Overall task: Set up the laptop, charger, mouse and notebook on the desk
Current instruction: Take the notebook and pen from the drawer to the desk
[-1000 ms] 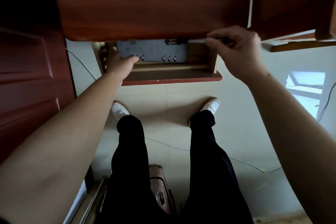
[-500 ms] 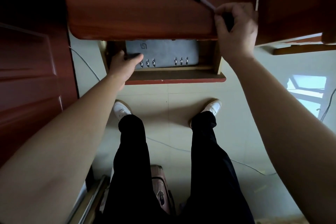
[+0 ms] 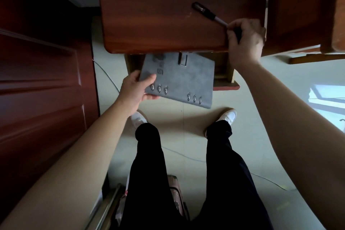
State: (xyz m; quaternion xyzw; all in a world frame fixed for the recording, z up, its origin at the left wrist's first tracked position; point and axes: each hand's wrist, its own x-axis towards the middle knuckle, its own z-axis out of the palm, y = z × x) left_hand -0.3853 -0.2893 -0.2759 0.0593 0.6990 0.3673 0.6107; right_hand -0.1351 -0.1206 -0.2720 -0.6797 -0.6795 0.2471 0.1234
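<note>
Black trousers (image 3: 147,173), plain and loose, fill the view from six o'clock up toward centre; the hems bunch over low white shoes (image 3: 228,115) just below centre; the left hand (image 3: 133,92) at nine o'clock and right hand (image 3: 244,43) at two o'clock are bare; so are the forearms (image 3: 74,164), right to the frame edge.

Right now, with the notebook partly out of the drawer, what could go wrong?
1. The left hand has its grip on one corner of the notebook only; the rest hangs over the floor and could tip or slip free.
2. Its far edge lies under the desk front and might catch there if lifted straight up.
3. The right hand holds the pen by one end near the desk edge; laid down there, it could roll off.
</note>
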